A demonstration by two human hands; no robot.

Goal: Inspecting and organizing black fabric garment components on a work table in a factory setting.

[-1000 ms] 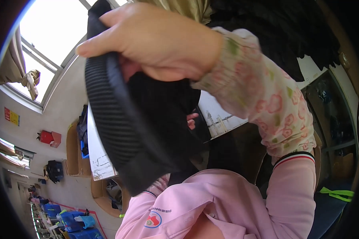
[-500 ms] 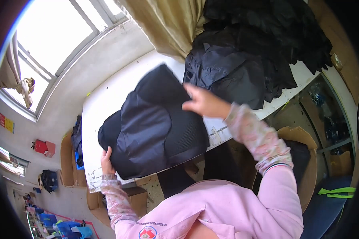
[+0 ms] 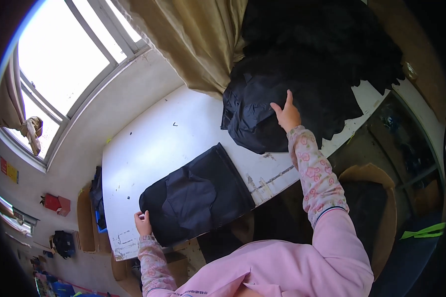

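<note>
A flat black fabric piece with a rounded left end lies on the white table near its front edge. A thinner, dull black layer with a curved outline shows on its middle. My left hand pinches its left edge, the fingers closed on the cloth. Further right and away from me, my right hand reaches over a heap of black fabric pieces. Its thumb and forefinger are spread, and nothing is between them; whether it touches the heap I cannot tell.
The white table runs along a wall with a window. A tan curtain hangs onto its far edge beside the heap. Cardboard boxes stand below, one at right and one at left. A glass-fronted cabinet is at right.
The fabric piece, raised and bent before, now lies flat on the table. My right hand has left its upper edge and moved right and away to the heap. My left hand stays at its left edge.
</note>
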